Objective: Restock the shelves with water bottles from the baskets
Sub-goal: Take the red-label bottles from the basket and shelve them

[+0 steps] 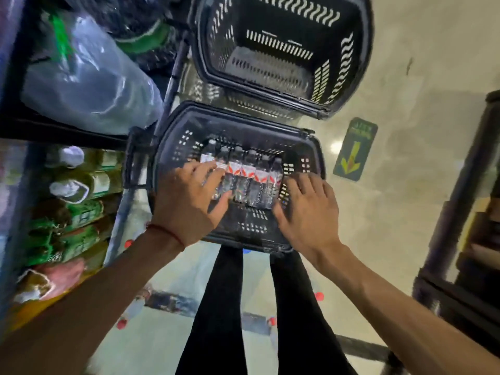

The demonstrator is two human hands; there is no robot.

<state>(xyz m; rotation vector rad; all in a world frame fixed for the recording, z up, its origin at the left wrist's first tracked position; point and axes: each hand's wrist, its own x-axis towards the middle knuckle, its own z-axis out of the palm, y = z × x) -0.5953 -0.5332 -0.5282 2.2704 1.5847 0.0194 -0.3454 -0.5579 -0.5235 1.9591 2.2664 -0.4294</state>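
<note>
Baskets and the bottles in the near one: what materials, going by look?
Near basket and far basket: likely moulded plastic, dark, semi-matt, judging by the slotted, perforated walls and faint sheen on the rims. Water bottles: clear thin plastic, glossy, with see-through bodies and bright glints. Their red-and-white wrap labels are probably film, but too blurred to be sure.

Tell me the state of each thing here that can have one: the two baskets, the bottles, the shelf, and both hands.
near basket: on the floor, holding the bottles
far basket: nothing seen inside
water bottles: lying side by side in one row
left hand: fingers spread over the row's left end
right hand: fingers spread at the row's right end
shelf: stocked with goods
</note>
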